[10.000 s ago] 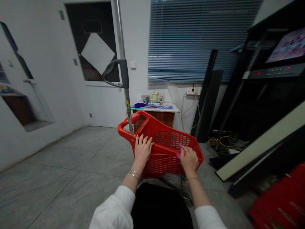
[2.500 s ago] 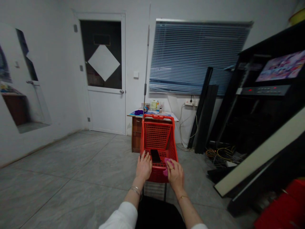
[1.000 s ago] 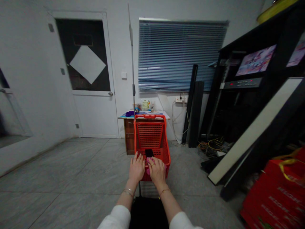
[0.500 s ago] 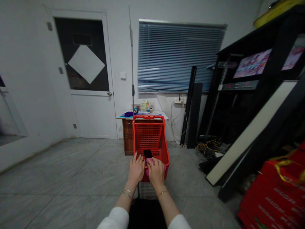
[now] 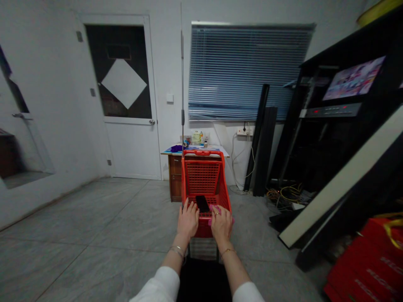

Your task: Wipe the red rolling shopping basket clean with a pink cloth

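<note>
In the head view, your left hand (image 5: 188, 220) lies over the near left corner of the red plastic shopping cart (image 5: 204, 178), its fingers slightly spread and stretched forward, with nothing seen in their hold. Your right hand (image 5: 221, 224) is at the near right corner, its fingers curled closed around a pink cloth (image 5: 215, 208), which shows at the fingertips and past the outer side of the hand. The cart stands right in front of you, its handle at the far end, and a black smartphone (image 5: 202, 204) lies in the basket between and just beyond your hands. A thin metal pole (image 5: 182, 92) rises upright at the left end of the handle. Behind the cart stands a table (image 5: 222, 150) with wooden drawers (image 5: 175, 180); a purple cloth (image 5: 176, 148), a bottle (image 5: 201, 138) and other small items sit on its top. Farther back you face a white door (image 5: 134, 147) on your left and a window with lowered blinds (image 5: 245, 71); on your right are a black rack (image 5: 285, 138) with a lit screen (image 5: 354, 78) and, nearer, red bags (image 5: 365, 256).
</note>
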The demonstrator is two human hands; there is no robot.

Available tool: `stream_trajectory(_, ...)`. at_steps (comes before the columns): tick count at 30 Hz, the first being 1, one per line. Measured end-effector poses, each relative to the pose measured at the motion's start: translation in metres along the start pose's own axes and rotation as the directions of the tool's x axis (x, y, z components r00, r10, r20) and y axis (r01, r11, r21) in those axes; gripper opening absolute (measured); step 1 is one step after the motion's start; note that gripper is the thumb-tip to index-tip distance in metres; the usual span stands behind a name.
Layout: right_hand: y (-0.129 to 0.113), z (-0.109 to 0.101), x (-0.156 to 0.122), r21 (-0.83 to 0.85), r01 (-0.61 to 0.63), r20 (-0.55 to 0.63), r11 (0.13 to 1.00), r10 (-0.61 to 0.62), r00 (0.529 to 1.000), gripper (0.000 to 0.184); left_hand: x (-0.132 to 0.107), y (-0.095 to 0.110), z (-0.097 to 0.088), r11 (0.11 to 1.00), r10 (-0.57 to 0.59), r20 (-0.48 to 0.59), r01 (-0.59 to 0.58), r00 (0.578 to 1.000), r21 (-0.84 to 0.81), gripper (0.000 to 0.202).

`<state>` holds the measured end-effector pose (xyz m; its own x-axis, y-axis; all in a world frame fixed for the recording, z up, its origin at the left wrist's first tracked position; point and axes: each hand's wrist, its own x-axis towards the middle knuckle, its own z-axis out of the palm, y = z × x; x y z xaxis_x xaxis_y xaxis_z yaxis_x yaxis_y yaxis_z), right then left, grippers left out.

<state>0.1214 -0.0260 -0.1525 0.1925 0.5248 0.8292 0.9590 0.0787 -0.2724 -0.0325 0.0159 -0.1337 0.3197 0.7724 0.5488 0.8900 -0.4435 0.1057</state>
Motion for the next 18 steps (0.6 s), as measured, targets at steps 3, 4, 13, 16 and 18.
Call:
stream_trajectory(3, -0.024, 0.008, -0.004, -0.005, 0.097, 0.058, 0.995, -0.097, 0.994, 0.029, -0.001, -0.003, -0.002, 1.000, 0.016, -0.001, -0.016, 1.000, 0.012, 0.045)
stream_trajectory(4, -0.026, 0.008, -0.005, 0.000, 0.125, 0.072, 0.992, -0.125, 0.990, 0.029, -0.001, -0.005, -0.003, 1.000, 0.018, 0.002, -0.018, 1.000, 0.017, 0.045)
stream_trajectory(13, 0.029, -0.004, -0.005, 0.007, 0.033, -0.021, 0.999, -0.033, 0.999, 0.033, -0.001, -0.005, -0.007, 1.000, -0.002, 0.026, 0.002, 1.000, -0.012, 0.045)
stream_trajectory(16, 0.007, 0.006, -0.007, -0.007, 0.026, -0.039, 1.000, -0.026, 0.999, 0.033, 0.000, -0.003, -0.004, 1.000, -0.014, 0.025, 0.014, 1.000, -0.017, 0.046)
stream_trajectory(18, -0.014, 0.012, -0.008, -0.012, 0.075, -0.016, 0.997, -0.075, 0.997, 0.032, 0.000, -0.004, -0.003, 1.000, -0.010, 0.021, 0.010, 1.000, -0.009, 0.046)
